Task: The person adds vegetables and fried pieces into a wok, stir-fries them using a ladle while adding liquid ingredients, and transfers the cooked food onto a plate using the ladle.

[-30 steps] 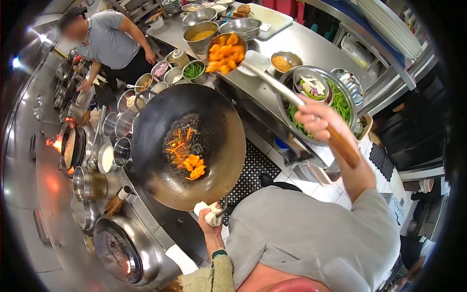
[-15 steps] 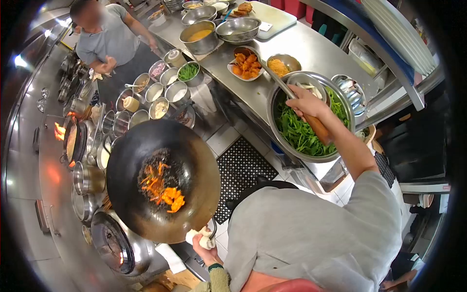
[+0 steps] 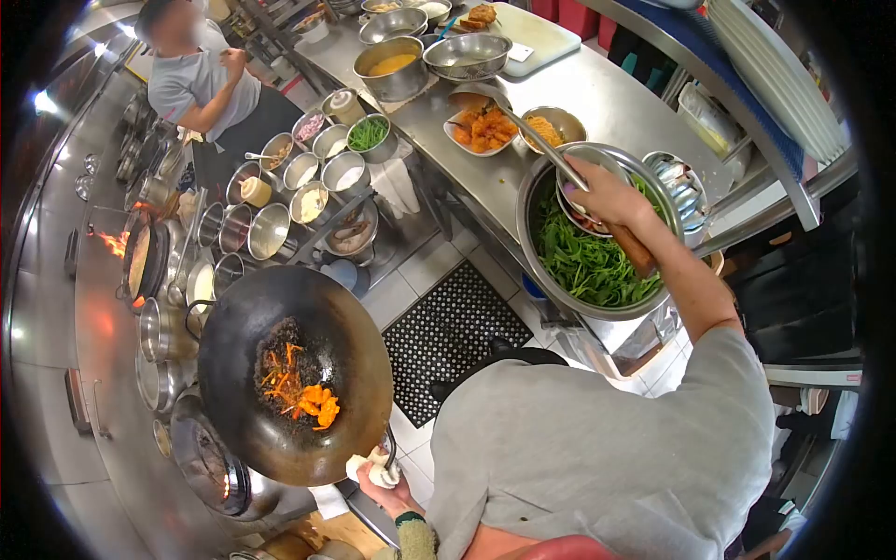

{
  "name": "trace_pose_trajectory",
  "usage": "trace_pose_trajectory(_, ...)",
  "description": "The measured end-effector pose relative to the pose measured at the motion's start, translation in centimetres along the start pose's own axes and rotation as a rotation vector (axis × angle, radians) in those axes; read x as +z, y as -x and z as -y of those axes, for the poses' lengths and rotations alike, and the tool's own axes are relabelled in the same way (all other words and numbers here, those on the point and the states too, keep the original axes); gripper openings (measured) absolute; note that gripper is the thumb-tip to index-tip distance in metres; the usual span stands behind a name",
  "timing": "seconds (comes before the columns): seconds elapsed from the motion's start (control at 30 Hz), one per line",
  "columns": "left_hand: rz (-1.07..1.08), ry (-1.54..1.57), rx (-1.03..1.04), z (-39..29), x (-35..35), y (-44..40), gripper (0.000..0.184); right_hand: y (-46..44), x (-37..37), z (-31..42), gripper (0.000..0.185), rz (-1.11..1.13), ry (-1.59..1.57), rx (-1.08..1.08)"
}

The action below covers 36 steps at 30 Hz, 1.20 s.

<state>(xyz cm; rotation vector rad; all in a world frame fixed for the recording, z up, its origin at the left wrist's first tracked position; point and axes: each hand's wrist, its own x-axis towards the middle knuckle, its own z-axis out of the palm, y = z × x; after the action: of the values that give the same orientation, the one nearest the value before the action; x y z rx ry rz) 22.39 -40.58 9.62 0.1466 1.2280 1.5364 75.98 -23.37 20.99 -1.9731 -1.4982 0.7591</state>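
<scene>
My left hand is closed on a folded white cloth around the loop handle of a large dark wok. Orange food pieces and thin orange strips lie on blackened residue inside the wok, which is tilted. My right hand grips the wooden-handled wok ladle. The ladle's metal head is at the far rim of a white bowl holding orange food; whether it touches is unclear. Beneath my right forearm is a big steel bowl of leafy greens.
Several steel ingredient containers stand between the burners and counter. A lit burner is at far left, another fire pit below the wok. Another person stands at upper left. A black mat covers the floor.
The wok has shifted down and slightly left, tilting more. The ladle head has moved up and right to the white bowl's far rim. The other person has raised a hand.
</scene>
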Motion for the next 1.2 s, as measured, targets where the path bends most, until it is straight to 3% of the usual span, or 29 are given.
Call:
trace_pose_trajectory(0.37, -0.025, -0.006, -0.002, 1.3, -0.8, -0.1, 0.035, -0.1, -1.3, -0.3, 0.057, 0.036, -0.181, 0.067)
trace_pose_trajectory(0.43, -0.040, -0.019, 0.015, 1.6, -1.4, 0.3, 0.034, 0.5, -1.3, -0.7, 0.052, 0.060, -0.518, 0.061)
trace_pose_trajectory(0.5, -0.065, -0.054, -0.013, 1.5, -1.1, 0.7, 0.035, 1.8, -1.7, 0.1, 0.046, 0.092, -0.589, 0.074)
trace_pose_trajectory(0.6, -0.022, -0.002, -0.059, 1.6, -1.1, 0.9, 0.036, 4.0, -1.1, 0.0, 0.033, 0.051, -1.070, 0.135)
trace_pose_trajectory(0.63, 0.009, 0.040, -0.085, 1.7, -1.4, 0.8, 0.037, 3.6, -0.5, -0.8, 0.033, 0.053, -1.066, 0.125)
trace_pose_trajectory(0.7, -0.005, 0.009, -0.106, 1.7, -1.4, 0.4, 0.032, 2.9, 1.6, -4.2, 0.037, 0.118, -1.816, 0.117)
trace_pose_trajectory(0.73, 0.005, -0.013, -0.144, 1.5, -1.3, 0.2, 0.030, 2.7, 2.4, -5.3, 0.041, 0.301, -2.204, 0.127)
trace_pose_trajectory(0.77, 0.007, -0.031, -0.178, 1.2, -1.0, 0.3, 0.028, 3.4, 2.7, -4.4, 0.041, 0.323, -2.194, 0.142)
trace_pose_trajectory(0.83, 0.014, -0.019, -0.183, 1.0, -0.3, 0.5, 0.026, 6.5, 3.9, -2.0, 0.046, 0.577, -2.374, -0.004)
trace_pose_trajectory(0.9, 0.067, 0.003, -0.231, 2.4, -3.2, -1.3, 0.025, 10.1, 4.7, 0.2, 0.055, 0.720, -2.328, -0.034)
trace_pose_trajectory(0.97, 0.026, -0.020, -0.246, 2.0, -1.3, 0.0, 0.025, 13.8, 5.1, 4.2, 0.061, 0.566, -2.070, 0.150)
trace_pose_trajectory(1.1, 0.086, -0.062, -0.301, 3.6, -3.6, -1.0, 0.018, 16.1, 9.1, 8.2, 0.059, 0.800, -1.673, 0.301)
trace_pose_trajectory(1.2, 0.099, -0.089, -0.319, 3.5, -3.7, -0.5, 0.016, 17.1, 14.4, 12.1, 0.061, 0.708, -0.939, 0.292)
